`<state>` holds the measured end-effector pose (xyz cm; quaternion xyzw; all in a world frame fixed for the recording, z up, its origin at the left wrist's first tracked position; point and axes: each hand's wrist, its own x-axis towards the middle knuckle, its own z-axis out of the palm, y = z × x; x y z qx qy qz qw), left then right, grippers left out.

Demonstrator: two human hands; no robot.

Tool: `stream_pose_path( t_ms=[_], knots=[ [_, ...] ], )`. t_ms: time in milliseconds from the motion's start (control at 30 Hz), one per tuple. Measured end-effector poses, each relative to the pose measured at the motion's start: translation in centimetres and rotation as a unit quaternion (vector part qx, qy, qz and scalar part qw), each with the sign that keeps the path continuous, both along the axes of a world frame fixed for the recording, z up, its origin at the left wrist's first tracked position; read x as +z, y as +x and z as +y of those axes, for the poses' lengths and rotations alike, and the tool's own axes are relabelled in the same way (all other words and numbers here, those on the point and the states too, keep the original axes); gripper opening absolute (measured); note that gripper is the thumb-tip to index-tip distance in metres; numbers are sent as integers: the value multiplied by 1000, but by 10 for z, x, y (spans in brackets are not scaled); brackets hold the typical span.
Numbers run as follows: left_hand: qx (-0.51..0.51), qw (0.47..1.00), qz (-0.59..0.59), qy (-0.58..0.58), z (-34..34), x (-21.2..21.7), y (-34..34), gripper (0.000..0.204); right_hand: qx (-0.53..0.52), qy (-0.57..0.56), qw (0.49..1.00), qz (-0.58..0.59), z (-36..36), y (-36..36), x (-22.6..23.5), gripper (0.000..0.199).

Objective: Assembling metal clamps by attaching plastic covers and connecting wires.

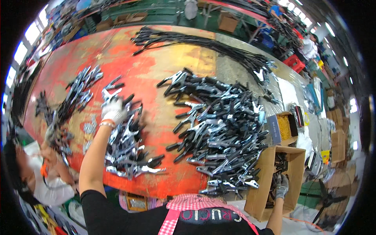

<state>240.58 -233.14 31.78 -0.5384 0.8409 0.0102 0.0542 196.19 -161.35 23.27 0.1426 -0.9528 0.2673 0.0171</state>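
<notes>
My left hand [113,112], in a white glove, reaches to the far end of a smaller pile of black-handled metal spring clamps [127,143]. Its fingers are closed around a clamp [111,95] with silver jaws, though the fingertips are partly hidden. My right hand [281,186], in a grey glove, is inside an open cardboard box [296,172] at the table's right edge. Its fingers stretch out over dark pieces in the box, apparently more clamps. Between the hands spreads a much larger heap of spring clamps [223,125].
A bundle of long black rods [203,43] crosses the far side of the red table [156,109]. A small box of yellow pieces [284,127] stands beyond the cardboard box. At left, a person [51,168] works near more clamps [80,88]. A fan [325,196] stands at lower right.
</notes>
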Motion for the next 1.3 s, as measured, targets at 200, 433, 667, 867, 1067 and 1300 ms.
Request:
stream_pose_path(
  t_ms=[200, 433, 667, 867, 1067, 1300],
  knots=[
    [-125, 992, 23, -20, -16, -9, -110, 48, -52, -97, 989, -100, -10, 32, -52, 27],
    [-124, 987, 28, 102, -39, -52, -237, 53, -120, -98, 981, -114, -8, 43, -72, 25],
    [-88, 974, -45, 204, -36, -44, -231, 49, -141, 19, 986, 86, -78, 61, 33, 21],
    [68, 980, 134, 130, -3, -26, -189, 40, 89, 168, 954, 232, -162, 75, 102, 14],
    [-104, 896, 352, 251, 100, 48, -160, 35, 236, -169, 950, 114, -301, 129, 133, 40],
    [-119, 856, 440, 245, 240, 52, -87, 50, 509, -306, 647, -478, -376, 206, 107, 32]
  ],
)
